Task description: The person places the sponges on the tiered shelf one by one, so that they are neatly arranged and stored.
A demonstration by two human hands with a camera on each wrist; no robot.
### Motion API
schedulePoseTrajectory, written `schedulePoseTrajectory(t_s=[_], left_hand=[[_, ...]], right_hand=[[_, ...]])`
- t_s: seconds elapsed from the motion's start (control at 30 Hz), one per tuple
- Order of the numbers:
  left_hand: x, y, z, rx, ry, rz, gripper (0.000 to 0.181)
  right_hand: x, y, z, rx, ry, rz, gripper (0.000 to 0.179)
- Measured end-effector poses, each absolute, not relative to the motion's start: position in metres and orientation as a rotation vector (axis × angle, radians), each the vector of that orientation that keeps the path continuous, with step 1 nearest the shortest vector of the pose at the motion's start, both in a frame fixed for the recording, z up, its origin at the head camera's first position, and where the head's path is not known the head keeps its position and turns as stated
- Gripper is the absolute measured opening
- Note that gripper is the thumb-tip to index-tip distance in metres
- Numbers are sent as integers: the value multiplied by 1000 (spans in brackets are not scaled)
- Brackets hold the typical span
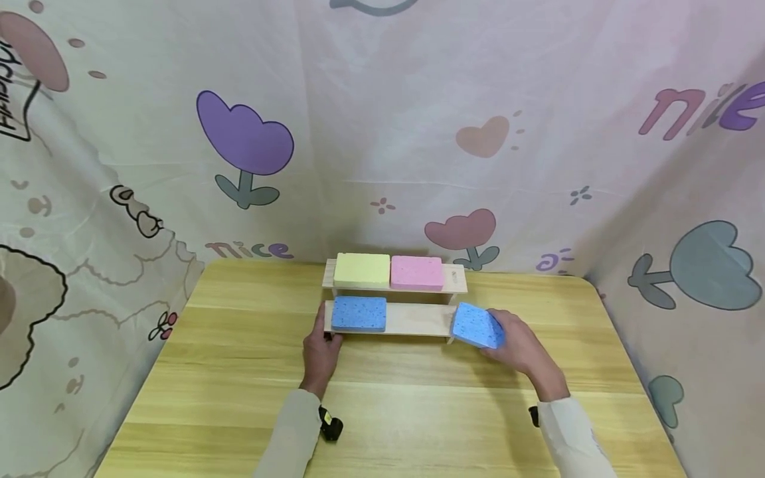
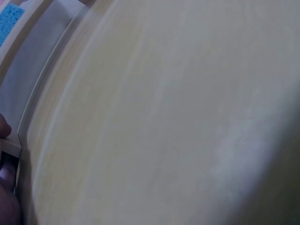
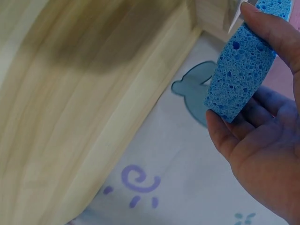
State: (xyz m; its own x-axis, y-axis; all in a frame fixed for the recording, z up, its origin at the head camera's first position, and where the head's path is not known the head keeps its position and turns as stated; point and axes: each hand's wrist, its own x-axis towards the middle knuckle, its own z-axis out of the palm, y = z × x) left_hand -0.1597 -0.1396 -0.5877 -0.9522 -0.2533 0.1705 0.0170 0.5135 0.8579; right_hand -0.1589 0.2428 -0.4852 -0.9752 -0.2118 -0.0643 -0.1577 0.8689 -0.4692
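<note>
A small two-tier wooden rack stands at the back of the table. My left hand grips the left end of its lower board; in the left wrist view a thumb and fingers show around the wooden edge. Between thumb and fingers, my right hand holds a blue sponge, tilted, by the right end of the lower board. The right wrist view shows the porous side of this sponge. Another blue sponge lies on the left part of the lower board.
On the upper board a yellow sponge and a pink sponge lie side by side. The wooden table ends at a patterned cloth backdrop close behind the rack. More cloth hangs along both sides.
</note>
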Motion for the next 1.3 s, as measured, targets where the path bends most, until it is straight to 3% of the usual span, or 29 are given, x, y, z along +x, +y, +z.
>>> schedulePoseTrajectory(t_s=[1.3], left_hand=[[-160,-140,-592,180,-2480,-1387,81]], right_hand=[[-197,145,-490,-590,2835,-787,76]])
